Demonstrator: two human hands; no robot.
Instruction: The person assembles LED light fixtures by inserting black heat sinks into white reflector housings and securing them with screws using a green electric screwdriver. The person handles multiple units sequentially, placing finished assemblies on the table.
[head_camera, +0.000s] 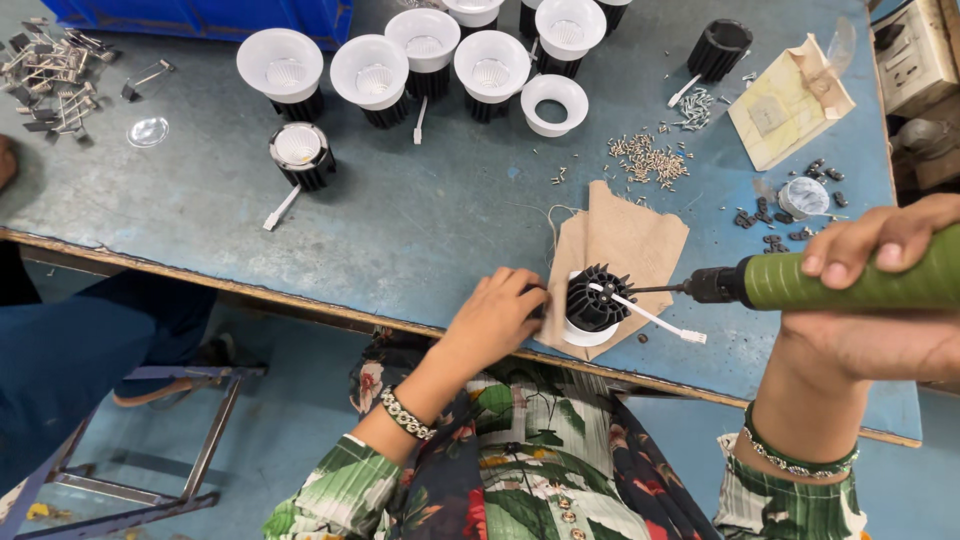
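Note:
My left hand (497, 316) grips the side of a black finned lamp housing (597, 303) that lies on a piece of brown paper (625, 235) near the table's front edge. A white wire with a connector (660, 323) comes out of the housing. My right hand (880, 300) holds a green electric screwdriver (850, 282) level, and its thin bit touches the top of the housing from the right.
Several white-rimmed lamp housings (430, 50) stand in a row at the back of the blue table (420, 200). A pile of small screws (648, 160), black clips (770, 225), a torn cardboard packet (790, 100) and metal springs (55, 70) lie around. Someone's blue-clad leg (80, 340) is at left.

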